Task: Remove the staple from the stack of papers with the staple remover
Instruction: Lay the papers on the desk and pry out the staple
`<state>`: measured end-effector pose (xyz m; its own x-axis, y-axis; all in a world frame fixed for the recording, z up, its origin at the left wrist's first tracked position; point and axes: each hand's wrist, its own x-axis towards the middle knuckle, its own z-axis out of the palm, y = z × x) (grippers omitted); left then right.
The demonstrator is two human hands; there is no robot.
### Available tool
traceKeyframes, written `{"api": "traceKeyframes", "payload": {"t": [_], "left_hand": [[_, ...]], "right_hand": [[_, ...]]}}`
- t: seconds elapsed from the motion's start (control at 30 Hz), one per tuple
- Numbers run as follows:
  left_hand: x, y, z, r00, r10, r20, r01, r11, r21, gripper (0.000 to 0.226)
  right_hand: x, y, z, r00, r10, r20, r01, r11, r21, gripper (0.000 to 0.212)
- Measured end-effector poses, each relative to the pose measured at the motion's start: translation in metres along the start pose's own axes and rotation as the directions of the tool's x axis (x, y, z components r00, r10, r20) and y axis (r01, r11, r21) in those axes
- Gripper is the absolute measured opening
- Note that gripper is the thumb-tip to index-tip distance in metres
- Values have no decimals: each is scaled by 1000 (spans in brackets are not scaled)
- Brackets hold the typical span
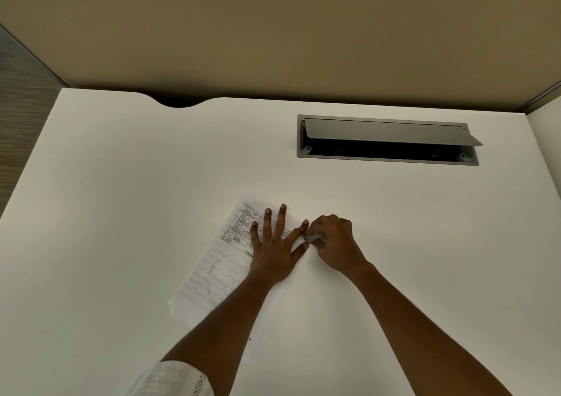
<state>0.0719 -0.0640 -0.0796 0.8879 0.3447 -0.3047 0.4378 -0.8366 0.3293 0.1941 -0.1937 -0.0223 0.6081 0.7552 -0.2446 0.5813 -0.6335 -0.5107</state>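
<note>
We judge the pulling step to be in hand: our right hand (335, 241) is curled into a narrow grip around the staple remover (313, 238), a small grey tool of which only a short length shows between thumb and fingers. Its working end sits at the near corner of the stack of papers (221, 262), right at the tips of the left hand's index finger and thumb. Whether the tool has already bitten under the staple we cannot tell; the staple itself is too small and too covered to see.

Our left hand (274, 244) lies flat and spread on the sheets, just beside the grip on its left, pinning the stack to the white worktop (136, 168).

Next, we think, the tool must be seated under the staple's crown, squeezed, and lifted away from the paper, while the left hand presses down so the sheets do not rise or tear at that corner.

The stack lies skewed, running from the grip down and away to the left. Its top sheet is printed with text and boxed tables, and its far lower edge looks a little rumpled. A narrow white strip of paper reaches below the grip toward us, partly under the left forearm.
</note>
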Motion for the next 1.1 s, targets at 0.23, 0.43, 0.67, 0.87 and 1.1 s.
{"api": "traceKeyframes", "payload": {"t": [0.23, 0.43, 0.67, 0.87, 1.1], "left_hand": [[0, -2, 2, 1000, 7, -3, -7, 1000, 20, 60], [0, -2, 3, 1000, 7, -10, -7, 1000, 14, 60], [1, -1, 4, 1000, -1, -6, 2, 1000, 31, 61], [0, 1, 1, 1000, -3, 0, 3, 1000, 9, 64], [-1, 1, -2, 1000, -3, 17, 3, 1000, 16, 60]], "right_hand": [[-6, 7, -3, 991, 110, -71, -113, 993, -39, 26], [-8, -1, 2, 994, 101, -41, -106, 987, -122, 30], [-6, -7, 7, 991, 116, -66, -123, 987, -103, 29], [-2, -5, 4, 981, 177, -77, -164, 976, 145, 23], [2, 2, 1, 978, 201, -49, -183, 952, 247, 25]]}}
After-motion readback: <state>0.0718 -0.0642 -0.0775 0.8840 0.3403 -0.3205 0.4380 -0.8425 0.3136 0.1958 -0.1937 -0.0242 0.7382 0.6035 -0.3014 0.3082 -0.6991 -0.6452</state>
